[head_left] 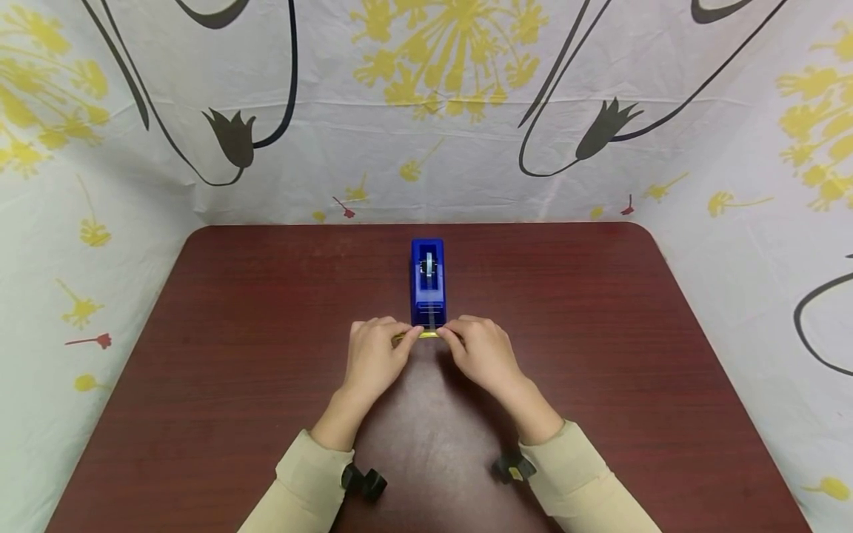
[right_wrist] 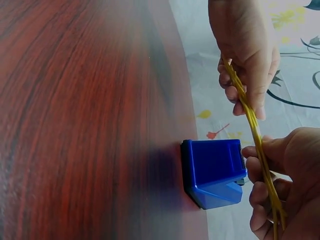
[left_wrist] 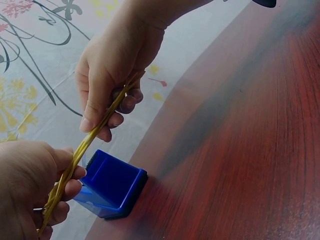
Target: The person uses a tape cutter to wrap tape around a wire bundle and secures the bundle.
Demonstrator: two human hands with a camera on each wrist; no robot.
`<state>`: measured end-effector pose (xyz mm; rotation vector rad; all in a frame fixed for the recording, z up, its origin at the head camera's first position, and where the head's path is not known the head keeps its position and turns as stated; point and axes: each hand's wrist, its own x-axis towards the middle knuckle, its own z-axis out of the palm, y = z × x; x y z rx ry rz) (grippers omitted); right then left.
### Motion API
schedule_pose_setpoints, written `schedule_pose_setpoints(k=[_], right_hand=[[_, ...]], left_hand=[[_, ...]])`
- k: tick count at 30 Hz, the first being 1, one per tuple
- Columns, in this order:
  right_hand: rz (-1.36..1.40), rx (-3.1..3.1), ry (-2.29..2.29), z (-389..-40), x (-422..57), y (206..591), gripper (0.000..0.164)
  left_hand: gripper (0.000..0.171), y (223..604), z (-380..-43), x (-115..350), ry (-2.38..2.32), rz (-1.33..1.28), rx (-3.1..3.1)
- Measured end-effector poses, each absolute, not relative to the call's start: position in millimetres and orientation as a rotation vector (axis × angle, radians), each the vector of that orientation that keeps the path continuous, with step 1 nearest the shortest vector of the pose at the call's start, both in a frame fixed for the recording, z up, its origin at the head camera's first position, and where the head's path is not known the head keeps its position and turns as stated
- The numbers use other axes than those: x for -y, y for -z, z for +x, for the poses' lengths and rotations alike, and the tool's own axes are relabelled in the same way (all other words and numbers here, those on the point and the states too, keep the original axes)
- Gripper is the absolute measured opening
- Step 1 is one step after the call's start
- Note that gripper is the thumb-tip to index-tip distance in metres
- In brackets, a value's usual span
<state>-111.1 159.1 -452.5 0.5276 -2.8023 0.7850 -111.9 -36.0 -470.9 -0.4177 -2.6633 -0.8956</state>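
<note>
A blue tape dispenser [head_left: 429,303] stands at the far middle of the table, its cutter end facing me. Its clear tape roll [head_left: 429,263] shows in the slot on top, and a strip runs forward to the front. Just in front of that end, a bundle of thin yellow strands [left_wrist: 80,152] is held level. My left hand [head_left: 378,352] pinches one end between thumb and fingers. The other end is gripped by my right hand [head_left: 484,352] in the same way. In the right wrist view the bundle [right_wrist: 253,125] passes close by the toothed cutter; its lower ends fan out slightly.
The dark red wooden table [head_left: 266,414] has rounded far corners. A white patterned cloth [head_left: 426,178] hangs behind it and along both sides. Small black devices sit at my wrists, one by the left cuff [head_left: 363,481] and one by the right cuff [head_left: 512,468].
</note>
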Motion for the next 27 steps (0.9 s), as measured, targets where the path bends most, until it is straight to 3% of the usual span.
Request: schedule_pose_setpoints(k=[27], right_hand=[[0.562,2.739,-0.926,-106.3,-159.8,455.3,0.009]], left_hand=[[0.021,470.9,-107.7,40.5,0.954,-0.443,2.638]])
